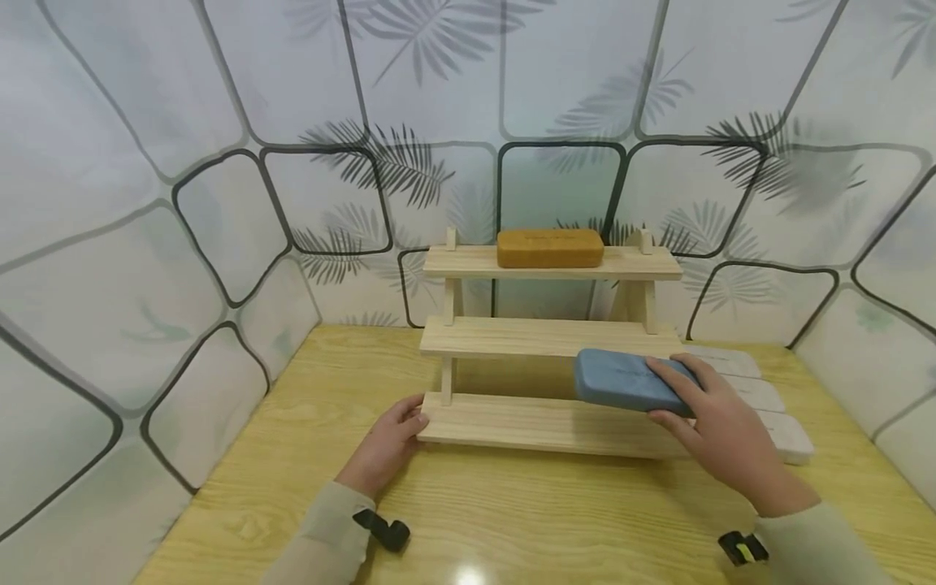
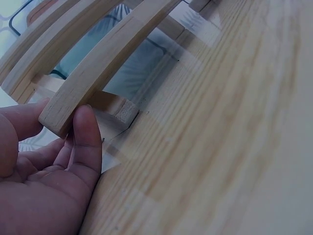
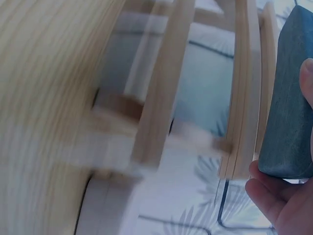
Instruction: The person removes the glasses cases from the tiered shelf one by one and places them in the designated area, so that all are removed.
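A three-tier wooden display shelf [image 1: 504, 418] stands on the table. My left hand [image 1: 387, 443] pinches the left end of its lowest board, thumb on one face and a finger on the other, as the left wrist view shows. In my right hand [image 1: 720, 426] I grip a blue oblong case [image 1: 621, 380] with rounded edges, much like a glasses case. It is held in the air, overlapping the lower boards at the right in the head view. An orange-brown case [image 1: 550, 249] of similar shape lies on the top board.
Several white oblong cases [image 1: 790, 435] lie in a row on the table, right of the shelf and partly behind my right hand. The wood-grain table [image 1: 512, 520] extends in front. A patterned curtain [image 1: 439, 97] surrounds the back and sides.
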`<state>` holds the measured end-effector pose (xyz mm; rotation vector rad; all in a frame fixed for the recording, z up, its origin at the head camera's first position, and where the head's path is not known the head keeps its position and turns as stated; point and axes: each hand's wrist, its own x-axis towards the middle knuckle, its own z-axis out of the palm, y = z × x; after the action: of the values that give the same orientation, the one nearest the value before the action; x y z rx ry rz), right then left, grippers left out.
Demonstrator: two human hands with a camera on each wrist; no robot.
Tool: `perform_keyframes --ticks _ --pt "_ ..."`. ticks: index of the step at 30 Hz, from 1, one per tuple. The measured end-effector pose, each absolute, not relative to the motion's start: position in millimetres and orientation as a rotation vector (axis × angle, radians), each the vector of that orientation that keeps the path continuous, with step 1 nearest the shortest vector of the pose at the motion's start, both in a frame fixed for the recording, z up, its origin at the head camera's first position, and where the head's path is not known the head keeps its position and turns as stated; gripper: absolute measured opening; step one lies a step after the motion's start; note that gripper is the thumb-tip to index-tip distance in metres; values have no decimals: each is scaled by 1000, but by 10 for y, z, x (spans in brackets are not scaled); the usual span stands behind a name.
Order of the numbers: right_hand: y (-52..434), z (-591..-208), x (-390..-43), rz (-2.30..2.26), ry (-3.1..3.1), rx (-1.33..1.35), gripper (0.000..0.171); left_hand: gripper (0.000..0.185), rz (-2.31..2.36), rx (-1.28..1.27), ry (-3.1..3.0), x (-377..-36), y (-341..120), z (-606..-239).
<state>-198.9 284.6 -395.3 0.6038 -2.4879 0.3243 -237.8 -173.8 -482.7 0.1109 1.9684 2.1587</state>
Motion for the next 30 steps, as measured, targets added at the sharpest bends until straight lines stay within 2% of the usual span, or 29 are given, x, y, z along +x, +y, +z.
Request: perform_keyframes --ticks 7,15,30 --pt "3174 -3994 -1852 325 -2525 570 78 55 2150 117 1960 -2369 -1741 -4837" --pt "3476 -4077 -1780 288 -2582 528 81 55 2152 112 1950 -2362 -1743 -4808" --pt "3811 -4261 -1696 190 -2673 433 78 57 2151 133 1945 -2350 -1742 -4797"
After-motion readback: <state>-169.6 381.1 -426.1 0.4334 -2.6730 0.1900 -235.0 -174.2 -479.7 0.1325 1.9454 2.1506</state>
